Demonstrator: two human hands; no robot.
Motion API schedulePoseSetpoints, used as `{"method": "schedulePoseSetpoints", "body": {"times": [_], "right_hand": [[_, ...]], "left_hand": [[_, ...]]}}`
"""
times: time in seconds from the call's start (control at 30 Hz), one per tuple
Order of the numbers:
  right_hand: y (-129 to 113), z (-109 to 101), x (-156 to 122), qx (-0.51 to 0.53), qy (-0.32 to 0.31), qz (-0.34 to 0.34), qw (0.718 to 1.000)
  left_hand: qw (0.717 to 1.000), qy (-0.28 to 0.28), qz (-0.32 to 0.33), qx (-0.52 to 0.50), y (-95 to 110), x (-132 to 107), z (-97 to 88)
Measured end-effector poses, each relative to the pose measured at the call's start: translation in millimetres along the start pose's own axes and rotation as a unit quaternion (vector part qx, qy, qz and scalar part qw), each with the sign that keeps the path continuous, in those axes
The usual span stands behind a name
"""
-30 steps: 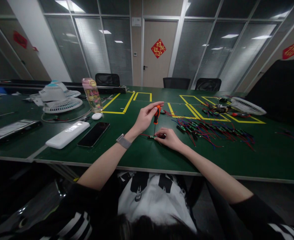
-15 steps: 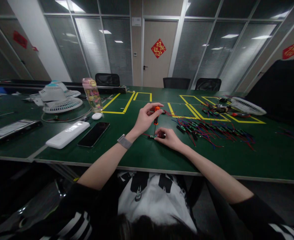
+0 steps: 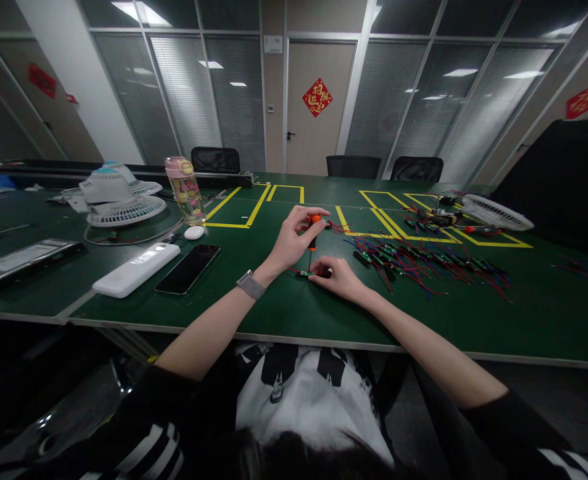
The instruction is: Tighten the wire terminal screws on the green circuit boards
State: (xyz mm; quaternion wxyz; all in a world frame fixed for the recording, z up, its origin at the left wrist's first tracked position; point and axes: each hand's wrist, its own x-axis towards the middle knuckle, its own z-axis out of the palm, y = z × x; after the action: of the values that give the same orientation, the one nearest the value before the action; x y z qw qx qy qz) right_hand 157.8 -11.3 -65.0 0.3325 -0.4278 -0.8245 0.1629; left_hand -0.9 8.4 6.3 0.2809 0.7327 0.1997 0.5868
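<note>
My left hand (image 3: 294,237) is closed around the orange and black handle of a screwdriver (image 3: 313,244), which stands upright with its thin shaft pointing down. The shaft's tip meets a small green circuit board (image 3: 303,274) on the table. Beside it, my right hand (image 3: 339,277) pinches the board's right end between thumb and fingers, low against the tabletop. A thin red wire runs off the board to the left. Right of my hands lies a tangled pile of small circuit boards with red and blue wires (image 3: 424,260).
The green table (image 3: 274,313) carries yellow tape outlines. On the left are a black phone (image 3: 188,269), a white power bank (image 3: 137,270), a white oval case (image 3: 194,233), a bottle (image 3: 186,193) and white fans (image 3: 124,200). A white fan part (image 3: 497,212) lies at the right.
My left hand has turned slightly about the screwdriver handle, its fingers shifting a little to the right. My right hand and the board stay where they were.
</note>
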Motion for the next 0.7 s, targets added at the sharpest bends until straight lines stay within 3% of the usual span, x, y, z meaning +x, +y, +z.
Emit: {"method": "schedulePoseSetpoints", "body": {"times": [0.13, 0.4, 0.6, 0.7], "right_hand": [[2.2, 0.4, 0.2, -0.006, 0.002, -0.009, 1.000], [-1.3, -1.3, 0.5, -0.055, -0.005, 0.002, 0.998], [-1.8, -3.6, 0.0, -0.067, -0.012, -0.006, 0.998], [-2.7, -4.6, -0.1, -0.065, -0.013, -0.007, 0.998]], "left_hand": [[0.998, -0.036, -0.010, -0.051, 2.2, 1.6, -2.0], [0.999, 0.034, 0.004, 0.014, 0.2, -0.3, 0.1], [0.999, -0.003, -0.015, -0.051, 1.5, 1.8, -2.2], [0.998, 0.021, -0.014, -0.053, 1.2, 1.2, -1.4]]}}
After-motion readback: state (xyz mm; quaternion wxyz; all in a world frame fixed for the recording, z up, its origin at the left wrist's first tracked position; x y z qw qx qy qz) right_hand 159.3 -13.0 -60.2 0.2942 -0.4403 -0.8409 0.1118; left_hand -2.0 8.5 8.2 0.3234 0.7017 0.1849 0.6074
